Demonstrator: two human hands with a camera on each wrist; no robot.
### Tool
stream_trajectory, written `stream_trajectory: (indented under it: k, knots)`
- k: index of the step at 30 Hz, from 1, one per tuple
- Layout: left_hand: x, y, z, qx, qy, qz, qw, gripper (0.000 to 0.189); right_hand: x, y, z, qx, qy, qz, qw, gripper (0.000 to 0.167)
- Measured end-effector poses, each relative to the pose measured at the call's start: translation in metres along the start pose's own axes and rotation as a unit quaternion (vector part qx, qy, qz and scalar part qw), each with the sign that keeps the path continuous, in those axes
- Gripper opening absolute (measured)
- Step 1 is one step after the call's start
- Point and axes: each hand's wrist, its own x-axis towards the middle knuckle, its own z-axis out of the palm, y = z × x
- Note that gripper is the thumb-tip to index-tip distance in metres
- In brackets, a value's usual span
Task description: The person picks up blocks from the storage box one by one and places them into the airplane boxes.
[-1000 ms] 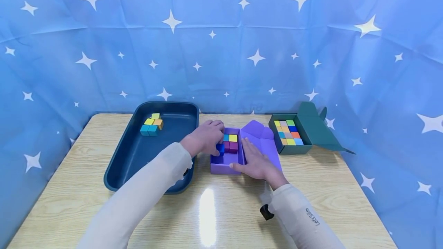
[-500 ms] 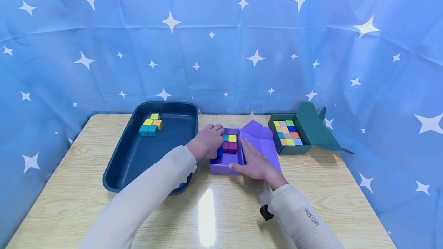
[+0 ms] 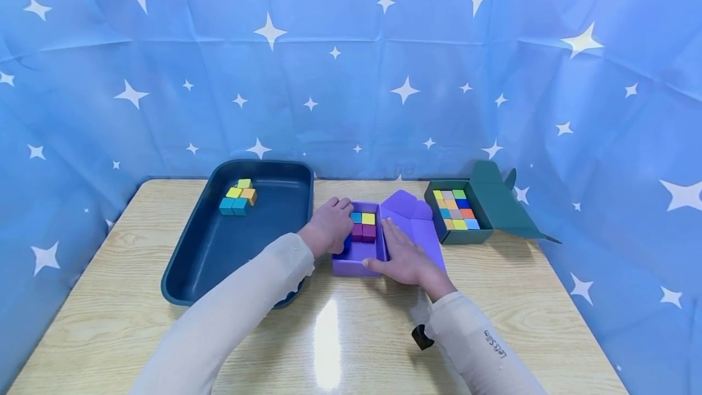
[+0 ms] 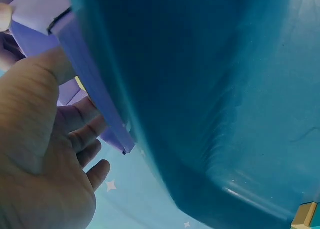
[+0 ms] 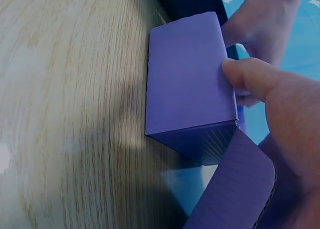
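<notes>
Directions as seen from the head camera, 12 o'clock pointing away from the person. The left hand [image 3: 331,224] reaches over the 9 o'clock wall of the purple cardboard box [image 3: 356,269], fingers curled, holding the dark blue cube [image 3: 347,245]. The cube lies inside that wall, at 4 to 5 o'clock from the middle of the hand; most of it is hidden by the fingers. At its 1 to 2 o'clock sit two maroon cubes [image 3: 362,233], with a teal cube [image 3: 356,217] and a yellow cube [image 3: 368,219] directly behind them.

The right hand [image 3: 406,259] lies along the box's 3 o'clock side, fingers extended, thumb spread wide and touching the near wall's top edge. The purple lid [image 3: 425,236] is folded out beneath it.

The dark blue tray [image 3: 236,255] stands at 9 o'clock from the box; the green box [image 3: 466,238], filled with cubes, between 2 and 3 o'clock.
</notes>
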Motion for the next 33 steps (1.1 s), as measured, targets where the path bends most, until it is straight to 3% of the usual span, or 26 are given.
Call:
stream_trajectory:
  k: [7,12,20,23,29,33]
  knots:
    - [-0.001,-0.001,0.000,-0.012,-0.005,0.000,0.9999,0.054,0.000,-0.001,0.000,0.005,0.001,0.001,1.0000,0.103]
    - [-0.008,-0.013,-0.005,-0.074,0.030,-0.006,0.9968,0.053,-0.001,-0.001,0.000,0.006,0.001,0.001,1.0000,0.103]
    - [-0.034,-0.066,-0.009,-0.187,0.098,-0.029,0.9771,0.028,0.000,0.000,0.001,0.010,0.005,0.004,0.9999,0.103]
    - [-0.050,-0.091,-0.002,-0.206,0.120,-0.047,0.9702,0.029,0.001,0.001,0.002,0.008,0.006,0.003,0.9999,0.103]
    - [-0.084,-0.133,0.019,-0.260,0.163,-0.087,0.9478,0.027,0.001,0.001,0.002,0.009,0.005,0.002,0.9999,0.104]
    - [-0.101,-0.151,0.035,-0.270,0.158,-0.104,0.9439,0.026,0.001,0.002,0.002,0.007,0.006,0.003,1.0000,0.105]
